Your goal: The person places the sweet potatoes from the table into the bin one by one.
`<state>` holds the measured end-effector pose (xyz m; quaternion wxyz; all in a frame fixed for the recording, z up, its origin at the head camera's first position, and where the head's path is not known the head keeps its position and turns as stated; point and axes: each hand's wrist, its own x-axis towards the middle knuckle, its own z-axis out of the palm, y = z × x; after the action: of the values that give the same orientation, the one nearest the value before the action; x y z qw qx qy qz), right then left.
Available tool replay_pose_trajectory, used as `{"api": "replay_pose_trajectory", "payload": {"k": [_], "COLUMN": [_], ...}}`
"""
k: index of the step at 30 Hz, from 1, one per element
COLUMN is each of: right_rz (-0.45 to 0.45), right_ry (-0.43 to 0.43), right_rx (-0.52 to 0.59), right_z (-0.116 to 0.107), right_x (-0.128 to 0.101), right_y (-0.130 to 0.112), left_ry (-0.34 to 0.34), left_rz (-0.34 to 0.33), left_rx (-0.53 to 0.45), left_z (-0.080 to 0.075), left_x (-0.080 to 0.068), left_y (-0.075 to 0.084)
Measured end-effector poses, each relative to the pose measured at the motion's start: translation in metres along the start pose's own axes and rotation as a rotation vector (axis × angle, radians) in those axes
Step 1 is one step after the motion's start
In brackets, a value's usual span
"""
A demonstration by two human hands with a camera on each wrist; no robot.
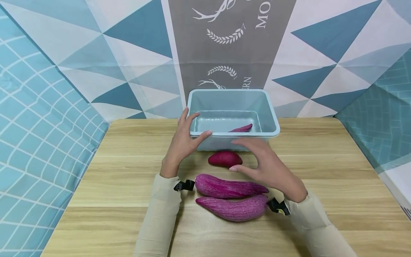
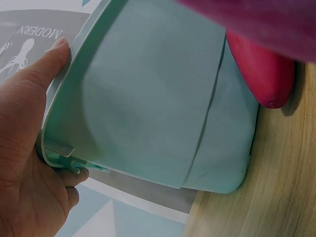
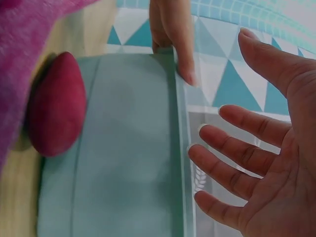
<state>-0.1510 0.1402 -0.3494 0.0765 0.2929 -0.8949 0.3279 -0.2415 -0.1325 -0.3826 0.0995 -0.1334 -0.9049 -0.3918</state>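
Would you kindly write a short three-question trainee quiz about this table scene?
1. True or false: the left hand grips the rim of the blue tub.
2. How many purple sweet potatoes lie on the table, outside the tub?
3. The right hand is: A) gripping the red sweet potato; B) open, holding nothing; C) inside the tub.

Key: 1 true; 2 two, namely the upper and the lower; 3 B.
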Motion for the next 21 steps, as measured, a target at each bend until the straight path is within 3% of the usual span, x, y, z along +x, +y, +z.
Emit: {"api": "replay_pose_trajectory", "payload": {"k": [6, 21], "right_rz": [-0.025, 0.066], "right_ry": [-0.031, -0.080], "right_rx": [0.000, 0.048], "right_z": [0.012, 0.017], "right_x": [-0.006, -0.024], "right_y": [0.000, 0.006], "left_ry": [0.005, 0.003], "left_rz": [0.006, 0.001], "left_rx": [-0.002, -0.002], "left_z": [0.000, -0.001], "left_x": [-0.001, -0.001], "left_y": [-0.001, 0.001]}}
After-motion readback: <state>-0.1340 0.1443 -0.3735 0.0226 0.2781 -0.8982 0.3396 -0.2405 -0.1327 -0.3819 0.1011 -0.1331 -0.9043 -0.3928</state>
